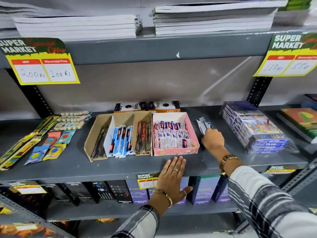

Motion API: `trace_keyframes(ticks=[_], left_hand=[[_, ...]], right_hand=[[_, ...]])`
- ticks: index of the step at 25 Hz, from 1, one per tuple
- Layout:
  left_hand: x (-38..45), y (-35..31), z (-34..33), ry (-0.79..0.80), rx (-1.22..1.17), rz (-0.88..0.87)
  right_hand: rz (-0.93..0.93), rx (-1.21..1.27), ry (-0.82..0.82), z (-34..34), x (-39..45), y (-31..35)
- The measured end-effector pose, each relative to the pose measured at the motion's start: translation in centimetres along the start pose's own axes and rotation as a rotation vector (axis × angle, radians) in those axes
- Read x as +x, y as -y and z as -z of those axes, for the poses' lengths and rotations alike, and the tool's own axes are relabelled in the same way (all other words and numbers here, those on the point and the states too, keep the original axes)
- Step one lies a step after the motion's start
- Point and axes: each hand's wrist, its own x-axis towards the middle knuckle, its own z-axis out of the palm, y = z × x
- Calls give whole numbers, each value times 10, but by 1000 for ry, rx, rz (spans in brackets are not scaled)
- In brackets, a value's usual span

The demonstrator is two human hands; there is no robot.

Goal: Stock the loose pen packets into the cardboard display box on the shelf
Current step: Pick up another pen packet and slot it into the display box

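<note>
Right hand [212, 139] reaches onto the grey metal shelf [120, 167], fingers curled around a small bunch of loose blue-and-white pen packets [203, 125] lying just right of the pink cardboard display box [176, 150]; grip looks closed on them, though the fingertips are hidden behind the packets. Left hand [173, 177] lies flat and open, palm down, on the shelf's front edge below the pink box, holding nothing. Judgement: step in hand is gathering the loose packets. To do it well, square the bunch so all packets face one way, lift clear of the box's right wall, then lay them in parallel with the rows already there; the left hand could steady the box front against sliding. Pink box holds a row of matching blue-and-white packets, fairly full, with some room towards the back. Touching its left side, a brown cardboard tray with dividers [118, 136] carries dark pens in its left bay, light-blue packets in the middle, red-and-black packets on the right. Stacked clear-wrapped colour-pencil boxes [253, 127] stand well right of the hand.
</note>
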Motion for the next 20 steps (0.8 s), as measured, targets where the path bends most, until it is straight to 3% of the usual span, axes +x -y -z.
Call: trace_keyframes(ticks=[4, 15, 20], left_hand=[[1, -1, 3, 25, 4, -7], [2, -1, 6, 54, -65, -2], [3, -3, 9, 28, -25, -6]], right_hand=[[-56, 116, -58, 2, 1, 3], [-176, 824, -140, 23, 4, 16], [-108, 829, -113, 28, -9, 24]])
